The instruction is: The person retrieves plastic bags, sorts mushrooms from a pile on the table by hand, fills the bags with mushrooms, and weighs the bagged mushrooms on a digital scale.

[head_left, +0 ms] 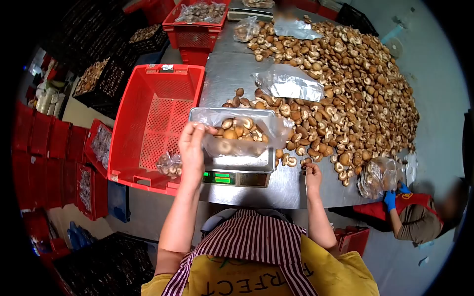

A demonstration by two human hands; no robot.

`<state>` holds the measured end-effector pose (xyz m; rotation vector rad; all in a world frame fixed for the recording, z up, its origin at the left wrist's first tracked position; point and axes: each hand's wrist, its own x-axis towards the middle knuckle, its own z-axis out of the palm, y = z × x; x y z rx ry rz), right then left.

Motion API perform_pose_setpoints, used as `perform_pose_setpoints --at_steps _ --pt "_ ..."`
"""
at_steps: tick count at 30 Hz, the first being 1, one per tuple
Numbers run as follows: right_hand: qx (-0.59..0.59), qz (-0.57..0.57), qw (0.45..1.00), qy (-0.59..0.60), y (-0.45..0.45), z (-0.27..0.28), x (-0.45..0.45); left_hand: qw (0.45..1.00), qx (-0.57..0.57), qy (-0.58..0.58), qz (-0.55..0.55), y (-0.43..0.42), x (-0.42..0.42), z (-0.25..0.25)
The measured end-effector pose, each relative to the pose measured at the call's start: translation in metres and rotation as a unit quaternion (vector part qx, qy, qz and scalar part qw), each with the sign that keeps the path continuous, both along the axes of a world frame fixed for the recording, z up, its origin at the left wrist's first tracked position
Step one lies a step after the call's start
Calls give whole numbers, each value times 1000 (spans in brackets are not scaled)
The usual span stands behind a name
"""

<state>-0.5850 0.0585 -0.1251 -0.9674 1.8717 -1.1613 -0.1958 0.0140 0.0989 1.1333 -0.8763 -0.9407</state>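
Observation:
My left hand [191,143] pinches the near-left edge of a clear plastic bag [224,147]. The bag lies open on the metal pan of a digital scale [247,178] with green-lit digits, and brown mushrooms [230,134] fill part of it. To the right, at the border of a large mushroom pile [355,98], my right hand [313,176] is closed with its fingertips on a mushroom [306,162]. That mushroom is partly covered by the fingers.
A red crate [157,98] left of the scale holds one filled bag [169,165]. Clear bags [291,83] lie by the pile on the steel table [224,74]. At the right, a co-worker's blue-gloved hand [390,200] is at a filled bag [377,177].

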Motion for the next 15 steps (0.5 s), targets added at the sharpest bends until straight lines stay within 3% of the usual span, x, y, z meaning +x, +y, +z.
perform_pose_setpoints --at_steps 3,6,10,13,15 --pt "-13 -41 998 37 6 -9 -6 999 0 27 -24 0 2 23" --pt "-5 -110 990 85 14 -19 -17 998 18 -38 -54 9 5 8" --pt "7 -113 987 110 16 -12 -10 994 72 -41 -74 28 22 -23" --pt "-78 -10 973 217 9 11 22 990 95 -34 -95 40 24 -22" --pt "-47 38 970 235 2 23 44 988 109 -18 -109 44 26 -25"
